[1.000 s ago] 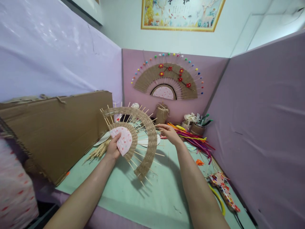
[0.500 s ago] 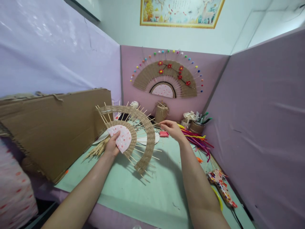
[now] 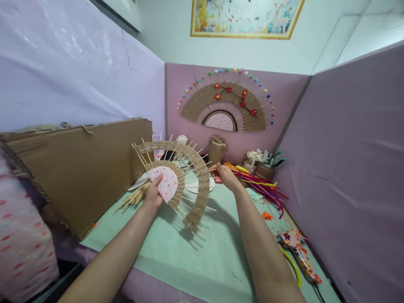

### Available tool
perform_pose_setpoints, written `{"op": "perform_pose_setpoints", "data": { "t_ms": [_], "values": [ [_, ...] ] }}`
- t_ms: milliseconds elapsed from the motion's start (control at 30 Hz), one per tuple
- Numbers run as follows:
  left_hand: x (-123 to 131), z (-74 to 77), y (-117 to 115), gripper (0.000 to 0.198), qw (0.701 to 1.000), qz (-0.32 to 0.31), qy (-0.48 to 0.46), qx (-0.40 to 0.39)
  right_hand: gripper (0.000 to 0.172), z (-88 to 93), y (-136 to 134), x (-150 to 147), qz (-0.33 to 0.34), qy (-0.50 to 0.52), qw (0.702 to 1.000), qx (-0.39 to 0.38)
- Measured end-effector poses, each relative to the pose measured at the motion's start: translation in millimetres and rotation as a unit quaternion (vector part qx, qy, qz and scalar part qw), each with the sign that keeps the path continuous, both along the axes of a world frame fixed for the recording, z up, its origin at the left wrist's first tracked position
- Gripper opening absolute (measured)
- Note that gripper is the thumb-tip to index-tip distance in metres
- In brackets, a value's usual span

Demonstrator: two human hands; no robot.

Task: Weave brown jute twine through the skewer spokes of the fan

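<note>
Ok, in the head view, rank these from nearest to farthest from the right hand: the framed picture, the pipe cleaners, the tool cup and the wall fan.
1. Pipe cleaners, lying just right of the right hand.
2. Tool cup, farther back and to the right.
3. Wall fan, hung up at the back.
4. Framed picture, higher still and farther behind.

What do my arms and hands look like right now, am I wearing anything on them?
No sleeve shows on the left arm or the right arm; both are bare down to the picture's lower edge. The left hand and the right hand wear no gloves, and no watch, bracelet or ring is visible.
</note>
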State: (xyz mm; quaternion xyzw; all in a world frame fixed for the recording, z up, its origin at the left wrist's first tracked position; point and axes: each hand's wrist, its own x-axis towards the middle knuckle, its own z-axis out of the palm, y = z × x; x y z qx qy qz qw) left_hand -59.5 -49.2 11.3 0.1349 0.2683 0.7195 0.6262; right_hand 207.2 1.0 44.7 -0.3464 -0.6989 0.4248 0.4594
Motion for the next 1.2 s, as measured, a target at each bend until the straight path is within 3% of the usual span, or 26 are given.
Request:
{"op": "perform_pose_setpoints", "data": {
  "t_ms": [433, 700, 933, 1200],
  "values": [
    [0.0, -2.9, 0.8, 0.038, 0.999, -0.038, 0.018, -0.005, 0.032, 0.6, -11.5, -14.3, 0.002, -0.013, 0.999, -0.053],
    [0.4, -7.1, -11.1, 0.038, 0.981, -0.155, 0.112, -0.013, 0.034, 1.3, -4.7, 7.0, -0.002, -0.007, 0.999, -0.045],
    [6.2, -4.1, -9.5, 0.038, 0.993, -0.098, 0.071, 0.003, 0.049, 10.2, -5.3, 21.7, 0.01, 0.025, 1.0, 0.002],
    [6.3, -5.2, -11.2, 0.042, 0.993, -0.106, 0.044, 0.021, 0.052, 18.1, -13.3, 28.4, 0.05, 0.03, 0.998, 0.002]
  ]
}}
